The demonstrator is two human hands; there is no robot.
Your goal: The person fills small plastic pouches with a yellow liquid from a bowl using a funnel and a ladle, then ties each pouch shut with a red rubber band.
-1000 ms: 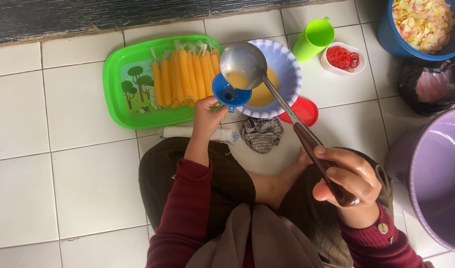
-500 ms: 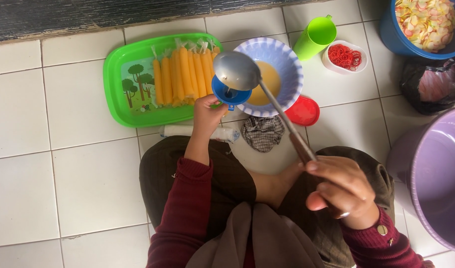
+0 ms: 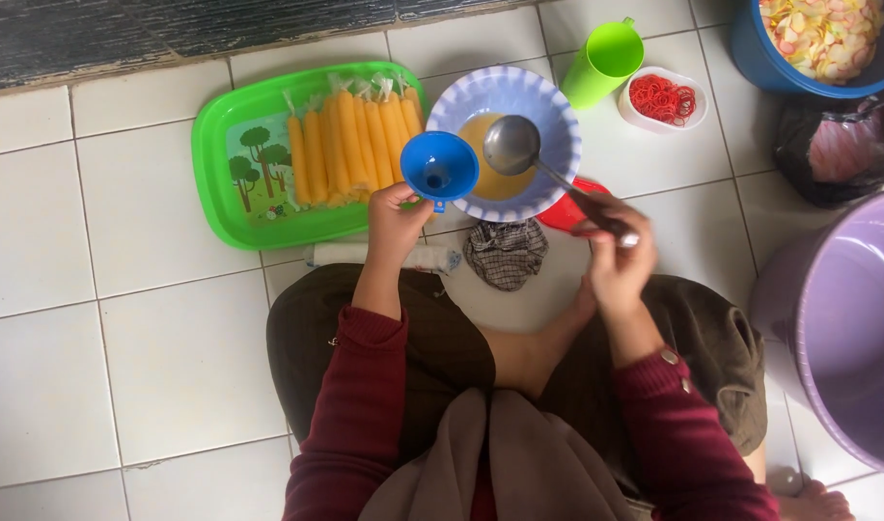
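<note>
Fingers (image 3: 396,198) of the left hand (image 3: 396,224) are closed around the blue funnel (image 3: 440,166), gripped just below its cone; whatever hangs under the spout is hidden by the hand. Fingers of the right hand (image 3: 618,259) are wrapped around the handle end of the metal ladle (image 3: 511,145).

Head view, change: a second ago the ladle bowl was held raised above the funnel, with the right hand drawn back near the lap. The bowl is now seen lowered into the white bowl (image 3: 548,116), at the surface of the orange liquid (image 3: 490,181), and the right hand has been brought forward. The funnel has been kept where it was, at the bowl's left rim. A fresh scoop is judged to be in hand.

Head view, appearance: the funnel is shown upright, mouth open to the camera, its inside apparently empty. Beside it, on the floor (image 3: 95,289), a green tray (image 3: 220,183) carries a row of filled orange tubes (image 3: 350,145). A green cup (image 3: 601,63), a dish of red rubber bands (image 3: 662,98) and a checked cloth (image 3: 505,253) lie nearby.
</note>
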